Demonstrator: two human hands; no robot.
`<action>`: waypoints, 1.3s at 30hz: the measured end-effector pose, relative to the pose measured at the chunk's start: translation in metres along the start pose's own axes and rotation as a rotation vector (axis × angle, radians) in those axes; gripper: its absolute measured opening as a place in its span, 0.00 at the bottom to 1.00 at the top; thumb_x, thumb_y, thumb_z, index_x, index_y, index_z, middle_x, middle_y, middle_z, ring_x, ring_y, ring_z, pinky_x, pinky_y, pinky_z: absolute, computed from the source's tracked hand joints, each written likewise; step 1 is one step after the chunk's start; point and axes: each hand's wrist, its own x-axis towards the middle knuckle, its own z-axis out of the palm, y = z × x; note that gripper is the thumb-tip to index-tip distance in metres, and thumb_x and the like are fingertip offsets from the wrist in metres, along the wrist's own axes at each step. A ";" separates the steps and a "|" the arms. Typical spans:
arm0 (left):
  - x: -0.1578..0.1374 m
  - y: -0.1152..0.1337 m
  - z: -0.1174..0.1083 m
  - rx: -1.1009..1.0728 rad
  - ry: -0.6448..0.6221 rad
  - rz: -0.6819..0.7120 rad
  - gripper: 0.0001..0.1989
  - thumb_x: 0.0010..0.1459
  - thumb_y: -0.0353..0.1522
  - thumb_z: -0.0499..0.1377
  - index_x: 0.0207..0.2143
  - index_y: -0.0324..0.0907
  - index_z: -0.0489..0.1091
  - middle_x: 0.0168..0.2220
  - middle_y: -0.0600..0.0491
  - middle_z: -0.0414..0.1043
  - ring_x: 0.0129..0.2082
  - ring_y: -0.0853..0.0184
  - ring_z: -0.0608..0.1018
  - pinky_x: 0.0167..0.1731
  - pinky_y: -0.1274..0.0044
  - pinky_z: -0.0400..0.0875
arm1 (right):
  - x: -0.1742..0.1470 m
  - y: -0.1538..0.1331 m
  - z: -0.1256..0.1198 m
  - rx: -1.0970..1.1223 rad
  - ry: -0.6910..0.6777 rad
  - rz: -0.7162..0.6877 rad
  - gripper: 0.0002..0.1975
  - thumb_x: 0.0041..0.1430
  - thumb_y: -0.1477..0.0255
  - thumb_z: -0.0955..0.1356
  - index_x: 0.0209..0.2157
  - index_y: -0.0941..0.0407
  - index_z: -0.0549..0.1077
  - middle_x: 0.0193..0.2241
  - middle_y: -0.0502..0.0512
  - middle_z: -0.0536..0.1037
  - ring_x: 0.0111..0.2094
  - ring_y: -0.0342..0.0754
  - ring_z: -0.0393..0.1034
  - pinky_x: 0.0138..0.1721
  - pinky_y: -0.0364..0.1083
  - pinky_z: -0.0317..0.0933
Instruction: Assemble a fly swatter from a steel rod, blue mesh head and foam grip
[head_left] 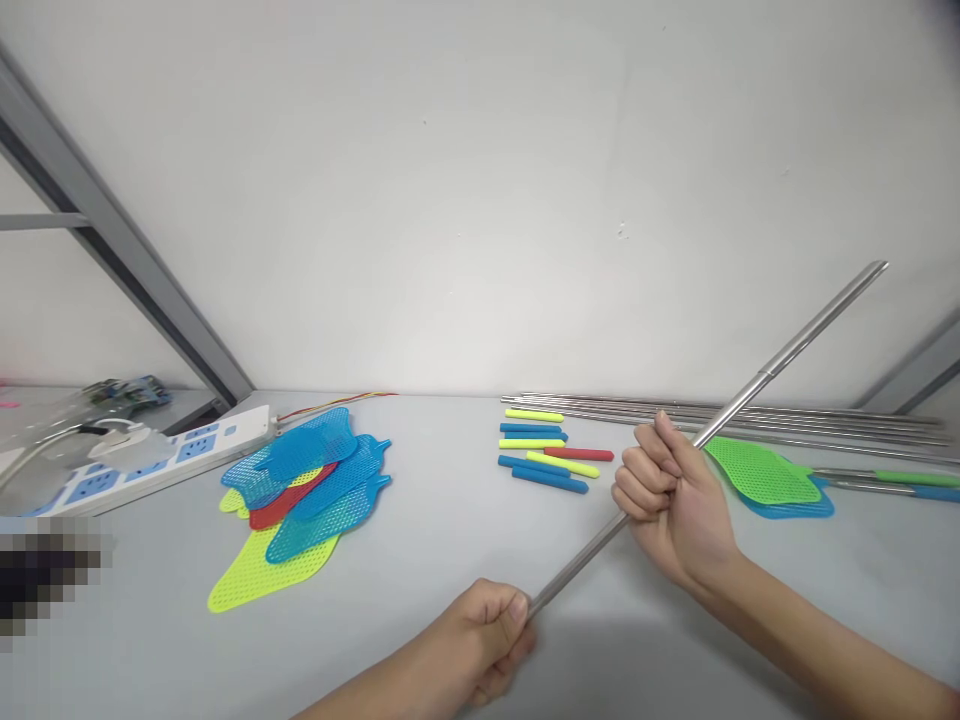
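Note:
A shiny metal telescopic rod (pixel 802 345) slants across the view, its lower end at the left and its upper end rising to the right. My left hand (pixel 491 635) is closed round the thin lower end. Higher up, my right hand (pixel 667 495) wraps its fingers round the rod near where it widens. Behind my hands lie several plastic handle sleeves in blue, yellow and red, among them a red sleeve (pixel 577 454). Beyond my right wrist rest a green fly swatter (pixel 769 470) and a blue fly swatter (pixel 795 508), both with metal shafts.
Left on the grey table (pixel 360 640) is a pile of mesh swatter heads (pixel 326 520) in blue, red and yellow. A white power strip (pixel 232 435) with plugs stands farther left. Several thin metal rods (pixel 825 418) lie along the wall (pixel 465 200).

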 end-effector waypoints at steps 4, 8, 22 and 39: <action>0.000 0.000 -0.001 0.003 -0.002 -0.012 0.26 0.43 0.55 0.53 0.20 0.41 0.53 0.14 0.63 0.45 0.13 0.80 0.47 0.14 0.80 0.36 | 0.000 0.002 0.000 0.004 -0.005 0.001 0.21 0.57 0.64 0.60 0.16 0.57 0.49 0.12 0.41 0.40 0.13 0.36 0.32 0.13 0.39 0.32; 0.000 0.000 -0.001 0.009 0.012 -0.020 0.27 0.42 0.55 0.53 0.20 0.41 0.53 0.14 0.64 0.45 0.13 0.80 0.47 0.14 0.80 0.36 | -0.001 0.004 0.000 0.004 -0.009 0.003 0.21 0.57 0.64 0.60 0.16 0.57 0.49 0.12 0.41 0.41 0.13 0.36 0.32 0.13 0.39 0.32; -0.002 0.003 0.002 0.005 0.030 -0.029 0.27 0.42 0.55 0.54 0.19 0.41 0.51 0.14 0.64 0.47 0.12 0.80 0.47 0.14 0.80 0.37 | -0.002 0.008 -0.001 0.004 -0.001 0.020 0.22 0.56 0.63 0.60 0.16 0.56 0.48 0.12 0.41 0.41 0.13 0.36 0.32 0.13 0.39 0.32; 0.000 0.001 0.003 0.022 0.054 -0.042 0.26 0.43 0.55 0.53 0.19 0.41 0.52 0.14 0.63 0.46 0.13 0.80 0.47 0.14 0.80 0.36 | -0.003 0.009 -0.003 -0.002 0.016 0.032 0.21 0.56 0.64 0.61 0.16 0.56 0.48 0.13 0.41 0.40 0.14 0.36 0.31 0.13 0.39 0.32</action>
